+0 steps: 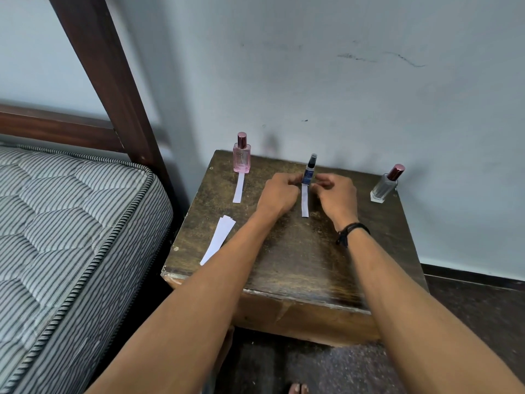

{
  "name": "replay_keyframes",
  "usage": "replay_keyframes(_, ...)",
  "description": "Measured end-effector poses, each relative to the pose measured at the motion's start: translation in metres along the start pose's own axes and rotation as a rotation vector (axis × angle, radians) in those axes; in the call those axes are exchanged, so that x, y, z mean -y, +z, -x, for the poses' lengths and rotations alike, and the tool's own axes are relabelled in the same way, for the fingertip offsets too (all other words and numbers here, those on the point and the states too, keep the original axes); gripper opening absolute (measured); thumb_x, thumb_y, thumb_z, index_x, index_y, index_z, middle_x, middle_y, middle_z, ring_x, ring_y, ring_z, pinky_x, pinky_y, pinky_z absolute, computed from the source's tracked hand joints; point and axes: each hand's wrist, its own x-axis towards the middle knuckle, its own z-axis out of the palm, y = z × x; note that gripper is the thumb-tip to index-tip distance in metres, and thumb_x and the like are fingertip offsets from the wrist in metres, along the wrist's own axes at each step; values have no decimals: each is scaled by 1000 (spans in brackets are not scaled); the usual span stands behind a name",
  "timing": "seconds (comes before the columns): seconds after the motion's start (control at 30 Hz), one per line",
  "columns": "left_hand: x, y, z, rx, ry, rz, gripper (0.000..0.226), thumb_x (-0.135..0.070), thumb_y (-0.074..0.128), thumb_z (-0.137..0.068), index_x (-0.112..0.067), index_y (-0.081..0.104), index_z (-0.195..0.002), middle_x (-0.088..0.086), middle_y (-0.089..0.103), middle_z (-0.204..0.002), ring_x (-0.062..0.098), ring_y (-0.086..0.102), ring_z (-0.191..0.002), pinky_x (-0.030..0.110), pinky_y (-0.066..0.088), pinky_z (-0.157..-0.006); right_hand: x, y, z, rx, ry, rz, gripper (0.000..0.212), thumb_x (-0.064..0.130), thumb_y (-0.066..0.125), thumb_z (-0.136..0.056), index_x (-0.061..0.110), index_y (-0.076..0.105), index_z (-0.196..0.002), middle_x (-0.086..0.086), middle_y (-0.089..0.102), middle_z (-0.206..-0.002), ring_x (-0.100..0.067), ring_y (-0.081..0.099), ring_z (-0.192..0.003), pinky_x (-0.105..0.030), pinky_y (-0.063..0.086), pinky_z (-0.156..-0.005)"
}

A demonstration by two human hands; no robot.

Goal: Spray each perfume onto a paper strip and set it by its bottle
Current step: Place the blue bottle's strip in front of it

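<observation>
As left hand [279, 194] and right hand [336, 194] place the strip [304, 204] by the blue bottle [308, 173], fingers curl inward, grip unclear. Next needs a spare strip [218, 240] and the clear bottle [383, 186].

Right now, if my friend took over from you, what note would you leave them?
Hands: the left hand and right hand sit on either side of the blue bottle, fingers curled near its base. I cannot tell whether they pinch anything.
Done: the pink bottle has the first strip lying in front of it. The second strip lies in front of the blue bottle, between the hands.
Left: the clear bottle, at the right by the wall, has no strip yet. The spare strips lie near the left edge of the table.
</observation>
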Motion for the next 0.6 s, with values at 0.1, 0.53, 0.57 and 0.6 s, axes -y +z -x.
replay_keyframes(0.1,-2,0,2,-12,4,6,48,-1,55,-89,-22,70,-129,3,68,-133,18,58,-129,19,37,-100,-2,6,-8,-22,15,-12,24,14,78,-90,14,78,-114,-4,78,-105,-14,71,-96,-37,58,-95)
replay_keyframes(0.53,-5,-1,5,-17,0,-6,44,-6,55,-89,-24,72,-125,4,70,-129,19,63,-121,30,47,-106,-13,18,-8,-78,-44,121,15,23,74,-92,25,79,-106,3,74,-102,-11,65,-89,-25,44,-76)
replay_keyframes(0.57,-5,-1,5,-17,0,-5,44,-5,55,-89,-23,72,-126,4,70,-129,19,63,-121,29,47,-105,-13,19,-8,-83,-51,120,14,23,74,-92,25,78,-106,3,74,-102,-11,65,-88,-25,44,-75)
replay_keyframes(0.6,-6,-2,5,-16,-2,-3,44,-5,55,-89,-23,72,-126,4,70,-129,19,62,-121,27,46,-104,-14,19,-6,-87,-52,112,14,23,74,-92,24,78,-105,3,74,-101,-11,66,-88,-25,45,-75)
